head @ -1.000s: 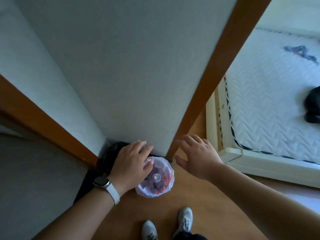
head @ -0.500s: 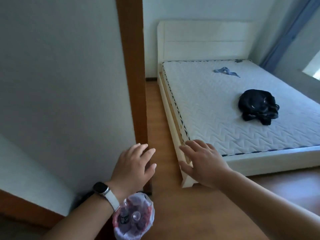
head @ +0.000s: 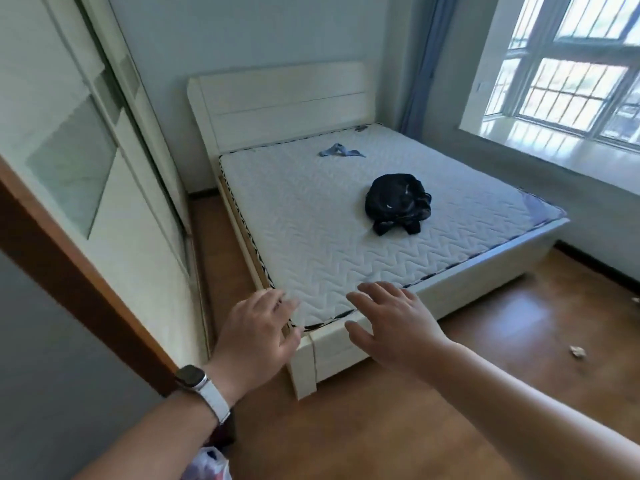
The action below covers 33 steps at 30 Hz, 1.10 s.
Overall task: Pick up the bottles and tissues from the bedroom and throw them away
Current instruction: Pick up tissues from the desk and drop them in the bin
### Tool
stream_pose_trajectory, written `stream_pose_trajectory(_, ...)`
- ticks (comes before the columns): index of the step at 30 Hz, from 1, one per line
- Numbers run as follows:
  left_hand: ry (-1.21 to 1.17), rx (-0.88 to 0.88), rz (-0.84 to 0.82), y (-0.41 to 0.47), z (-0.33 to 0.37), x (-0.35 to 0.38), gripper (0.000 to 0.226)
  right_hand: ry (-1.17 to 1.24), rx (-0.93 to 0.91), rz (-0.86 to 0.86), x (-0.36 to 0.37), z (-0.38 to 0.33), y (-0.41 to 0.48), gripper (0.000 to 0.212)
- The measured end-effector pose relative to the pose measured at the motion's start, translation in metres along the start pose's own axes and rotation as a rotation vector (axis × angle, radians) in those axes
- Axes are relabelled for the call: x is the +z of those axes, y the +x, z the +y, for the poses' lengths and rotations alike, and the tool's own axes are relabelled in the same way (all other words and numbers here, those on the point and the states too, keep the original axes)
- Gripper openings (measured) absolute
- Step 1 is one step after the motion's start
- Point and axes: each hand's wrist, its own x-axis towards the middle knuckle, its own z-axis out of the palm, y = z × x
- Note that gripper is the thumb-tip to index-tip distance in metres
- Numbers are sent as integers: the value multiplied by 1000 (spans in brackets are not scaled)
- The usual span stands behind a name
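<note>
Tissue [head: 577,351] on floor [head: 485,393]: crumpled; I judge it light, soft, pinchable anywhere. Left hand [head: 256,332], right hand [head: 391,327]: spread wide, empty

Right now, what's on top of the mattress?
A black bundle near the middle, a small blue cloth farther back. The left hand and right hand hide the near mattress edge.

Bag [head: 397,201] on mattress [head: 311,220]; tissue [head: 577,351] on floor [head: 502,341] right.

One wide head-worn view stands by the door frame [head: 69,271], looking forward and down into the bedroom toward the near left corner of the bed [head: 311,237]. The left hand [head: 256,327] and right hand [head: 391,320] sit close below the lens.
</note>
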Motion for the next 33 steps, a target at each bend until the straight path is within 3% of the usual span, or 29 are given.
stream_pose_trajectory(11,-52,262,13,112,140,44,45,-71,237,93,-28,162,-71,50)
stream_pose_trajectory(22,-139,503,-45,214,209,96,47,-104,538,112,-31,241,-97,52)
stream_pose_trajectory(33,-338,845,-147,386,263,174,51,-188,973,104,-43,319,-58,52)
